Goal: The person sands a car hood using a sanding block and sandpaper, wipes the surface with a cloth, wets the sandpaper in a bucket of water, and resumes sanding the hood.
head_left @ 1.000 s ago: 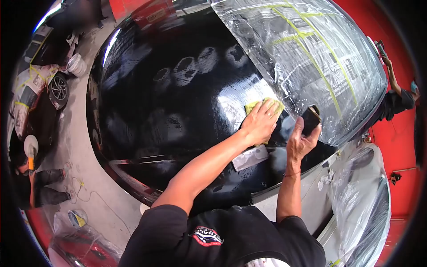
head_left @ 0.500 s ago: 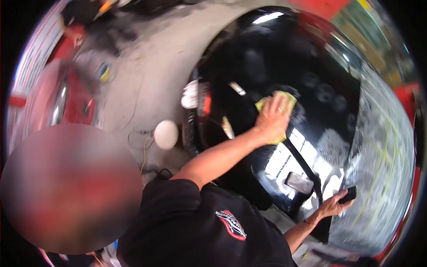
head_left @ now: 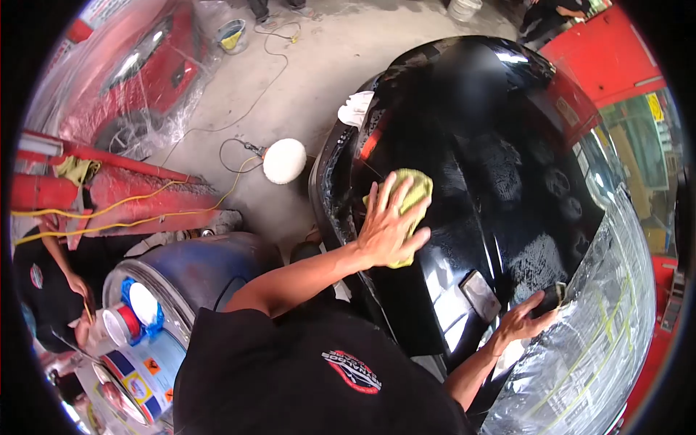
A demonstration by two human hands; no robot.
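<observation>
A black, glossy car body panel with whitish wet-looking smears fills the middle. My left hand lies palm down on a yellow cloth, fingers spread over it, pressing it against the panel. On the right, my right hand grips a small black block between thumb and fingers, at the border of the panel and the clear plastic sheeting. Between the two hands a flat grey rectangular object rests on the panel.
A round white pad with a cord is at floor level on the left. Nearby stand a blue drum bearing cans and a red metal frame. A plastic-wrapped red car is behind. Another person is at left.
My left hand and the cloth have moved left across the panel, and its fingers are more spread. The right hand still grips the black block. The view has shifted, showing the drum and cans.
</observation>
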